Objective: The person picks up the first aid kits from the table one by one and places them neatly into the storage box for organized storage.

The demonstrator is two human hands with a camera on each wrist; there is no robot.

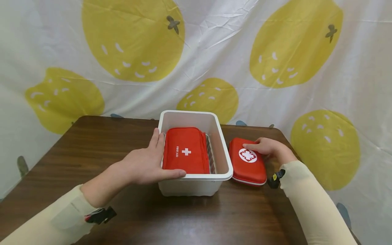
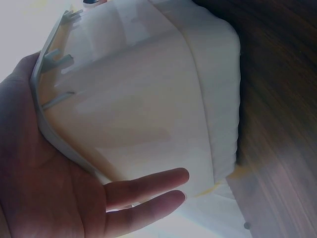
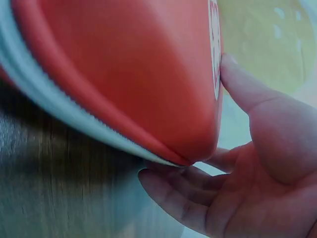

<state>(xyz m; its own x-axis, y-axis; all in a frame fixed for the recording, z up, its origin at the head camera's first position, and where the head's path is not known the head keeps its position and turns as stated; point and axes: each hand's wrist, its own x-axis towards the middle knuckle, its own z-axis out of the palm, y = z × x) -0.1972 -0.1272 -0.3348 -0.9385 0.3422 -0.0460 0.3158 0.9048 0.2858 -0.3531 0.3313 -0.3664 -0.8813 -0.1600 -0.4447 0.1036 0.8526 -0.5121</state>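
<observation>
A white plastic bin stands on the table, and inside it lies a red soft first aid pouch with a white cross. My left hand rests against the bin's near-left corner, thumb along the front rim and fingers stretched along the left side. In the left wrist view two fingertips lie by the bin's outer wall. Right of the bin is a red hard first aid case with a white round emblem. My right hand grips its right edge. The right wrist view has the thumb on the emblem side and fingers under the zipped edge.
The dark wooden table extends around the bin. Behind it hangs a white cloth printed with yellow lemons. A dark strap device sits on each wrist.
</observation>
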